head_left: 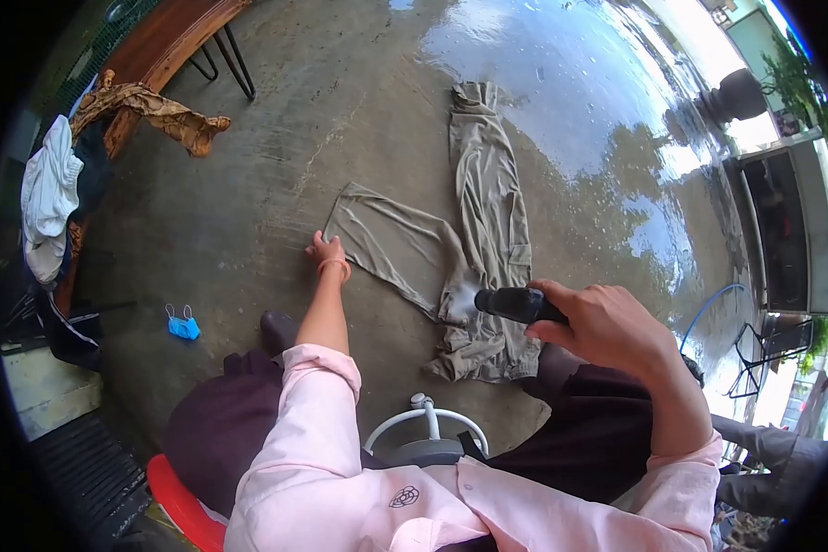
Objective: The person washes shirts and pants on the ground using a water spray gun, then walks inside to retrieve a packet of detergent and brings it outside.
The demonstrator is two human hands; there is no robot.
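Trousers [488, 184], olive-grey and creased, are lying spread on the wet concrete floor [267, 138], in front of the person. Their long axis is running away from the person along one leg, with the waist end bunching nearest the feet and that leg's hem at the far end. The other leg is branching off to the left, its hem corner meeting the left hand [329, 251]. That hand is touching the corner, so the bulk of the garment is lying to the right of its fingers; whether they are pinching the cloth or only pressing on it, one cannot tell. The right hand, nearer to the waist end, is grasping a dark cylindrical object [509, 304], fingers wrapping round it. Its tip is pointing left over the upper part of the trousers, where a pale patch [465, 294] is showing.

A rose-like line emblem [404, 497] is marking the pink shirt [313, 423]; no brand, label or writing is readable.

Farther out, a blue mask [183, 327] is lying on the floor to the left, and brown crumpled cloth [161, 115] is hanging by a wooden desk [170, 46].
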